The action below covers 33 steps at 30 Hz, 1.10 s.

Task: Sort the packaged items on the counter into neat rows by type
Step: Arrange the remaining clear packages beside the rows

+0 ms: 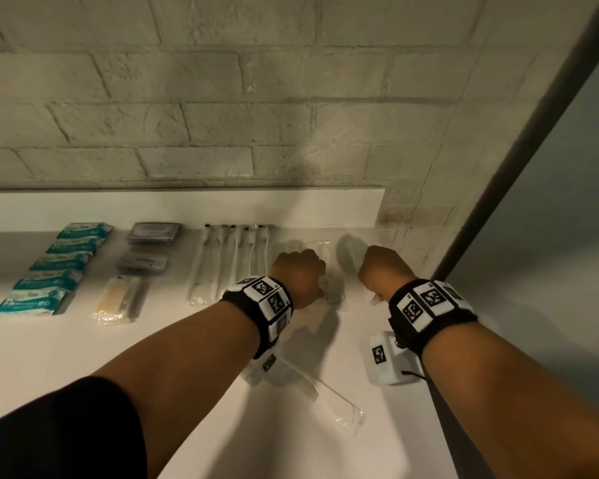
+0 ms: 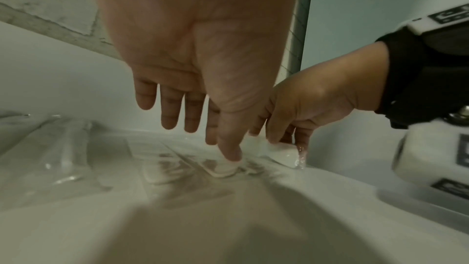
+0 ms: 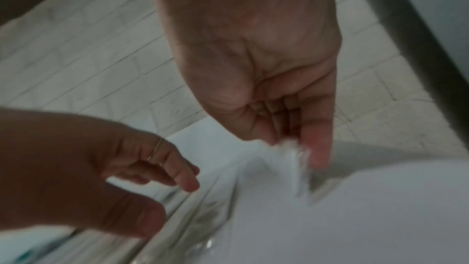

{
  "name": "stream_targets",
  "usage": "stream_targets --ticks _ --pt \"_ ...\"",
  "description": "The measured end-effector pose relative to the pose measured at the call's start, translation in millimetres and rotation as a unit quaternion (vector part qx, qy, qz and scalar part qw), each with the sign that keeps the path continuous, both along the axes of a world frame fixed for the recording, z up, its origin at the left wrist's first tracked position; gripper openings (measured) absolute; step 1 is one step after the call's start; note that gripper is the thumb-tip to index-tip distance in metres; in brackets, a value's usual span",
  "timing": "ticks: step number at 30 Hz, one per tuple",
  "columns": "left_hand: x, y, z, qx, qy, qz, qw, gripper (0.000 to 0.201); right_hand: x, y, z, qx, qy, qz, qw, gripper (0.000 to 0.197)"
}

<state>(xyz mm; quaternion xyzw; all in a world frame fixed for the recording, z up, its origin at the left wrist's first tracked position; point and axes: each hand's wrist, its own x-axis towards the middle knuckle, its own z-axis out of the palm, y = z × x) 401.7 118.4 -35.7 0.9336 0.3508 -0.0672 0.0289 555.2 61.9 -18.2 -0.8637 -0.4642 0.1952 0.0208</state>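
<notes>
On the white counter (image 1: pixel 66 347) my left hand (image 1: pixel 298 274) reaches down with straight fingers. Its thumb (image 2: pixel 229 152) presses the end of a clear-wrapped white comb (image 2: pixel 220 168), one of the comb packets (image 1: pixel 320 252) lying beside the wrapped toothbrushes (image 1: pixel 229 257). Just to the right, my right hand (image 1: pixel 384 271) pinches the top edge of a clear-wrapped white packet (image 3: pixel 296 168) between thumb and fingers, its lower end at the counter (image 2: pixel 286 156). What the packet contains is too blurred to tell. Another wrapped comb (image 1: pixel 329 399) lies loose nearer me, partly under my left forearm.
A column of teal packets (image 1: pixel 56 267) lies at far left, then grey packets (image 1: pixel 149 247) with a beige packet (image 1: pixel 118 299) below them. A brick wall (image 1: pixel 222 126) backs the counter. A dark-framed glass panel (image 1: pixel 498 209) closes off the right side.
</notes>
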Motion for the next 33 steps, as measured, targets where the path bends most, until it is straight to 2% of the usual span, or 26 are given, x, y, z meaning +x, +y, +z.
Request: stream_targets --ticks 2,4,8,13,15,18,20,22,23,27,30,33 --pt "4.7 -3.6 -0.5 -0.005 -0.008 -0.011 1.000 0.046 8.9 -1.1 -0.1 0.009 -0.009 0.014 1.000 0.035" --pt "10.3 -7.1 -2.8 -0.009 0.018 -0.028 0.999 0.039 12.9 -4.1 -4.3 0.003 -0.031 0.056 0.998 0.039" --pt "14.6 -7.0 -4.4 -0.009 0.040 -0.019 0.999 0.030 8.5 -6.9 -10.1 -0.003 -0.073 0.119 0.990 0.035" --pt "12.8 -7.3 3.2 -0.031 0.056 -0.022 0.998 0.034 5.2 -6.5 -8.0 0.003 -0.048 0.090 0.995 0.037" --pt "11.4 -7.4 7.2 -0.047 0.074 -0.028 0.996 0.038 -4.2 -13.4 -0.1 0.008 -0.047 0.095 0.994 0.032" --pt "10.9 -5.8 14.2 -0.055 0.097 -0.027 0.993 0.040 -46.3 -41.9 14.2 -0.037 -0.011 0.205 0.978 0.033" --pt "10.9 -4.1 15.4 -0.064 0.113 -0.026 0.991 0.049 -83.6 -65.6 17.5 -0.113 0.007 0.299 0.948 0.045" --pt "9.3 -1.3 14.3 -0.081 0.122 -0.017 0.989 0.056 -107.7 -78.5 11.4 -0.167 -0.030 0.357 0.919 0.048" --pt "8.7 -0.1 14.4 -0.089 0.121 -0.014 0.989 0.057 -111.6 -80.6 9.9 -0.168 -0.044 0.357 0.918 0.048" --pt "4.5 3.0 17.9 -0.133 0.105 -0.009 0.985 0.061 -89.8 -75.0 7.5 -0.130 -0.036 0.284 0.949 0.037" --pt "3.2 4.7 19.9 -0.170 0.087 0.004 0.982 0.064 -60.9 -66.0 8.0 -0.192 -0.033 0.238 0.951 0.035" --pt "4.0 5.3 18.6 -0.185 0.066 0.011 0.980 0.063 -21.9 -56.9 13.3 -0.217 0.076 0.145 0.962 0.029"
